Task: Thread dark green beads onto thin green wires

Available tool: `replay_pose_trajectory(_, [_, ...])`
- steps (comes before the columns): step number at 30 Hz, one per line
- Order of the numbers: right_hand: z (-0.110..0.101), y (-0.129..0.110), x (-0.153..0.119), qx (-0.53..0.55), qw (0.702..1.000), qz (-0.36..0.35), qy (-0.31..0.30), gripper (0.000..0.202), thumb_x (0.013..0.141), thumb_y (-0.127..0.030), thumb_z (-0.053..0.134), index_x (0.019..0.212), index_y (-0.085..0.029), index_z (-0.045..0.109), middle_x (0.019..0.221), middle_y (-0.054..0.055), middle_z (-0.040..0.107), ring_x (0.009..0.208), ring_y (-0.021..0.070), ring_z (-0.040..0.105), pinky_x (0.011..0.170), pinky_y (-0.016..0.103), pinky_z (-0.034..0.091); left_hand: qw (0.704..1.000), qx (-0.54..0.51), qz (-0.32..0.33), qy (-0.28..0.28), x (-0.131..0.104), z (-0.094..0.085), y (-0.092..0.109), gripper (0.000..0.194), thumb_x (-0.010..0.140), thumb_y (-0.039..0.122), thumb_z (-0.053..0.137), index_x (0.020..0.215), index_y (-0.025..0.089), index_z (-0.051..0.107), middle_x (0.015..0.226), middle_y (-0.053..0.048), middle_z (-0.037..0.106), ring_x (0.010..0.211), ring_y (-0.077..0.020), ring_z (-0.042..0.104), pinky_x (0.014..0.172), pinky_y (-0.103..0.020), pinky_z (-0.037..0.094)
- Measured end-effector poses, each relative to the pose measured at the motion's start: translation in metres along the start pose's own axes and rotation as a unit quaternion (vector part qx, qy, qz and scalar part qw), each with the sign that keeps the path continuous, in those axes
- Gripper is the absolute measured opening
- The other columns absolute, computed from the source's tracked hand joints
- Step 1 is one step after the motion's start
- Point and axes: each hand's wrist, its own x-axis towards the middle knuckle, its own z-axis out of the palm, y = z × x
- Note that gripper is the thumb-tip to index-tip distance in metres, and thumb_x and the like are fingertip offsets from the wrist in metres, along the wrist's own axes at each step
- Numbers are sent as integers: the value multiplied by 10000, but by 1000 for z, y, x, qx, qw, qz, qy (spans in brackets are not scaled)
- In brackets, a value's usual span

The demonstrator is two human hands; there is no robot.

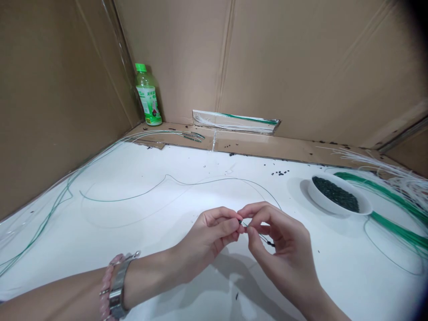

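Near the front middle of the white table, my left hand (209, 236) pinches a small dark bead (240, 221) between thumb and fingertips. My right hand (286, 243) is closed on a thin green wire (214, 181) just beside it, and the two hands' fingertips almost touch. The wire's long tail curves away across the table to the left. A few dark beads (270, 243) hang on the wire under my right fingers. Whether the wire end is inside the pinched bead is hidden by the fingertips.
A white bowl (317, 203) of dark beads stands at right, beside a green wire coil (397, 223) and white strands (401, 176). Beaded wires (192, 136) lie at the back left near a green-capped bottle (147, 100). Cardboard walls (284, 67) enclose the table; loose beads (280, 173) are scattered.
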Motion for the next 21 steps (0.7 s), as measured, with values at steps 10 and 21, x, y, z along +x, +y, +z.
replay_pose_trajectory(10, [5,-1,-2,-11,999,-21,31,175,685,-31,537,638,-192,488,837,32,640,734,130,618,560,219,541,992,100,69,30,-1,-3,-1,88,692,239,748,711,178,686,619,31,631,652,-72,582,701,-192,427])
replay_pose_trajectory(21, [-1,-2,2,10,1000,13,-7,122,726,-71,548,702,-191,549,870,53,657,729,143,636,541,226,557,978,177,108,30,4,-5,4,55,715,215,709,688,167,703,627,5,644,644,-103,604,658,-206,470])
